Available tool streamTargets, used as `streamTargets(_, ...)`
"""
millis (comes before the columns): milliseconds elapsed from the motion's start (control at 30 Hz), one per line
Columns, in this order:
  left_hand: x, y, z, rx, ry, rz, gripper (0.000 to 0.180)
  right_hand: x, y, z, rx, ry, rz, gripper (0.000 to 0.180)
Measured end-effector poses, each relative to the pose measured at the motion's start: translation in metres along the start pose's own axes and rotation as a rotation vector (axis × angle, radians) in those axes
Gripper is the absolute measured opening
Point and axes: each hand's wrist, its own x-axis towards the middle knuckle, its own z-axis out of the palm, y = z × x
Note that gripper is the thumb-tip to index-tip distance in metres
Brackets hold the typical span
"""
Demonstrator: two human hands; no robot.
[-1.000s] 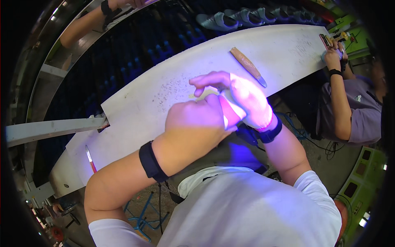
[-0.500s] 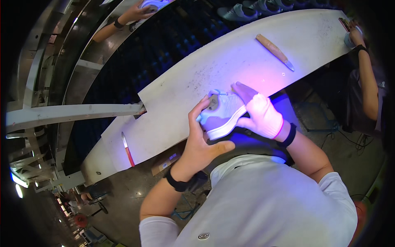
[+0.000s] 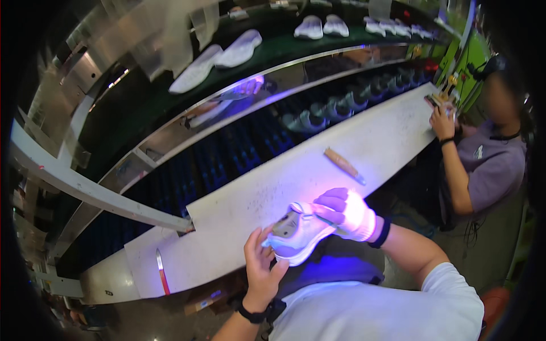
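Note:
A pale sneaker [image 3: 304, 245] with a white sole is held above the near edge of the white bench, with an olive-grey filler in its ankle opening. My left hand [image 3: 263, 267], bare, cups the heel end, fingers at the back and thumb by the sole. My right hand [image 3: 350, 216], in a pale glove with purplish fingers, is closed over the toe end and hides much of it. Violet light falls on the glove and shoe. Beyond the hands lies a knife [image 3: 342, 164] with a brown handle; to the left lies a red-handled knife [image 3: 163, 275].
Behind the bench [image 3: 227, 213] runs a dark conveyor with several grey shoes [image 3: 313, 119]. White soles [image 3: 239, 48] stand on a higher belt. A grey metal arm [image 3: 114, 200] reaches the bench from the left. At the right end a co-worker [image 3: 483, 153] handles something small.
The view has tilted up, bringing in the upper belt and the co-worker. The sneaker has turned slightly, my left hand has shifted round its heel, and my gloved fingers have folded over the toe end.

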Motion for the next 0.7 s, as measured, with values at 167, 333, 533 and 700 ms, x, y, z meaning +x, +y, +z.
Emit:
streamTargets(167,-0.025,0.010,-0.012,-0.034,0.131,-0.069,0.070,0.130,0.049,-0.134,-0.292,0.209,-0.052,0.059)
streamTargets(333,-0.043,-0.012,-0.033,0.028,0.089,-0.169,0.062,0.329,0.115,-0.245,-0.891,0.589,0.015,0.045)
streamTargets(533,-0.064,-0.004,-0.043,0.082,0.267,-0.120,0.049,0.423,0.166,-0.217,-0.837,0.104,0.274,0.035)
streamTargets(700,-0.084,-0.014,-0.068,0.113,0.371,-0.170,0.045,0.391,0.072,-0.036,-0.453,0.167,-0.286,0.021)
